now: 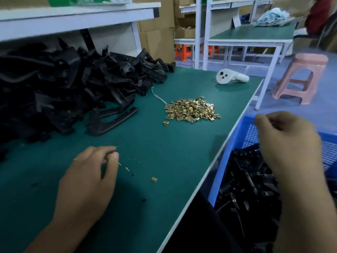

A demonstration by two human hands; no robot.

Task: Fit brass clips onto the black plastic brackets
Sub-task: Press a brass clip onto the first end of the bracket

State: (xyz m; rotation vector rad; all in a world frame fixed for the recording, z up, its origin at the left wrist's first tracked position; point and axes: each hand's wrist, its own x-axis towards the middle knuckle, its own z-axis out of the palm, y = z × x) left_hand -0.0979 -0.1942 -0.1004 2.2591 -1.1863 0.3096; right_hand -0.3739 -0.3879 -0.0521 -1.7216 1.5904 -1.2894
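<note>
A heap of small brass clips (192,111) lies mid-table on the green mat (145,143); one stray clip (165,123) sits just in front of it. A big pile of black plastic brackets (60,88) fills the left and back of the table, with one bracket (111,121) lying at its near edge. My left hand (89,181) hovers low over the near mat, fingers loosely curled, holding nothing that I can see. My right hand (288,143) is over the blue basket (244,136), fingers curled, nothing visible in it.
The blue basket beside the table's right edge holds several black brackets (246,190). A white handheld controller (231,77) lies at the far right corner. Small scraps (154,179) dot the near mat. A pink stool (300,79) and another bench stand beyond.
</note>
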